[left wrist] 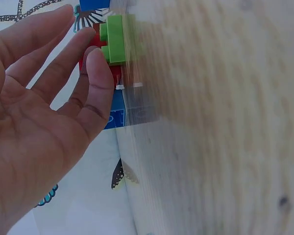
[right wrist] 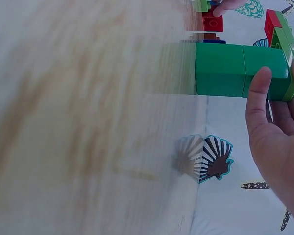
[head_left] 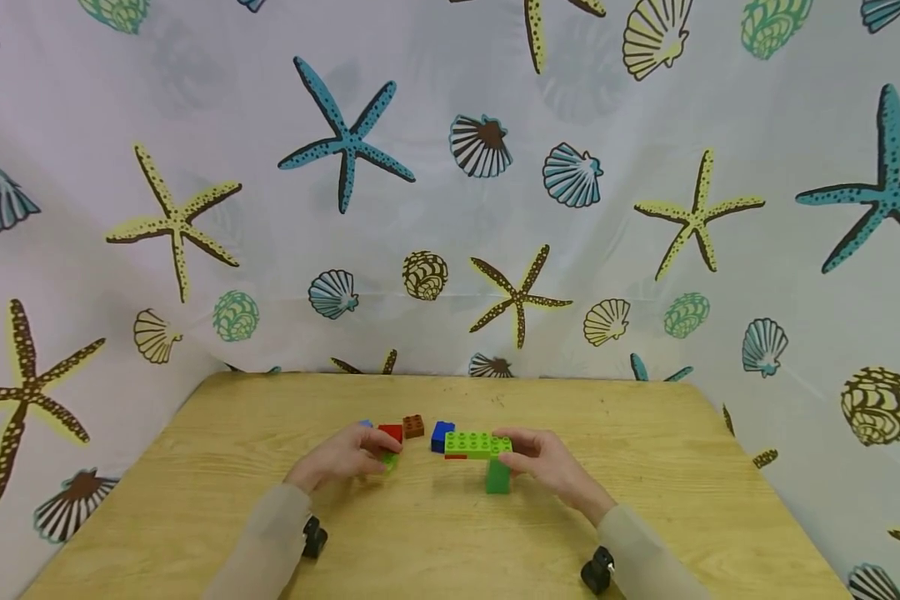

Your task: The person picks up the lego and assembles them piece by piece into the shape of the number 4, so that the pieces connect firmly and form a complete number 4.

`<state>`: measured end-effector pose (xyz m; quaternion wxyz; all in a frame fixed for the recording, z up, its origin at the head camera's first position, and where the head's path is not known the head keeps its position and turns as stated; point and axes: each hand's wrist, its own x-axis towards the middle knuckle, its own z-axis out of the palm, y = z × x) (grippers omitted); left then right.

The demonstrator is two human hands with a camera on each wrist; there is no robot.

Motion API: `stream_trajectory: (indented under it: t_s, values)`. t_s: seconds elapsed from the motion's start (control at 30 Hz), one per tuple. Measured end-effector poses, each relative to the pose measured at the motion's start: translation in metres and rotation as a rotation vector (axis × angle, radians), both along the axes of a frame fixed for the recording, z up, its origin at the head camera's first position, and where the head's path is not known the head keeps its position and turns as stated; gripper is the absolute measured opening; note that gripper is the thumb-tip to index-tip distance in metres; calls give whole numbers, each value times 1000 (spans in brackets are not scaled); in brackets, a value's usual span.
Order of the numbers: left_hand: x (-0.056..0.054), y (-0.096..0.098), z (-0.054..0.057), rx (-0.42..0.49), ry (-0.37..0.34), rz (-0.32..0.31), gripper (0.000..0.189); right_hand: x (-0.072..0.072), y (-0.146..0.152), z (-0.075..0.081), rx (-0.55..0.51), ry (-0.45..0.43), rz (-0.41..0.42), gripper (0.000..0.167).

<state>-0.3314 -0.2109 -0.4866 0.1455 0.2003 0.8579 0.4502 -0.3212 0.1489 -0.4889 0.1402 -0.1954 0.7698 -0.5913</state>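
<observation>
In the head view my right hand (head_left: 547, 462) grips a toy brick structure at its upper right. That structure has a light green long brick (head_left: 468, 443) on top, jutting left over a green column (head_left: 498, 477). The right wrist view shows the column as two stacked green bricks (right wrist: 219, 69), with a red brick (right wrist: 272, 24) under the overhang's far end. My left hand (head_left: 341, 457) reaches over a small light green brick (head_left: 388, 461), its fingers loosely bent. In the left wrist view the fingertips are beside that light green brick (left wrist: 116, 40); contact is unclear.
Beyond the left hand lie a red brick (head_left: 392, 432) and a partly hidden light blue brick (head_left: 365, 423). A brown brick (head_left: 413, 426) and a dark blue brick (head_left: 441, 436) sit between the hands. A patterned cloth (head_left: 435, 208) hangs behind the wooden table (head_left: 420, 542).
</observation>
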Motion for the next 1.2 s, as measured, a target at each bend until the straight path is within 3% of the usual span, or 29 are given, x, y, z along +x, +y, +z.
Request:
stream_trajectory:
  t_s: [0.23, 0.8, 1.2]
  values:
    - [-4, 0, 1, -24, -15, 48, 36, 0, 0, 2, -6, -18, -13, 44]
    - [-3, -7, -3, 41, -108, 42, 46, 2, -2, 6, -12, 0, -13, 45]
    - [1, -1, -6, -44, -115, 92, 47, 4, 0, 0, -87, -86, 36, 50]
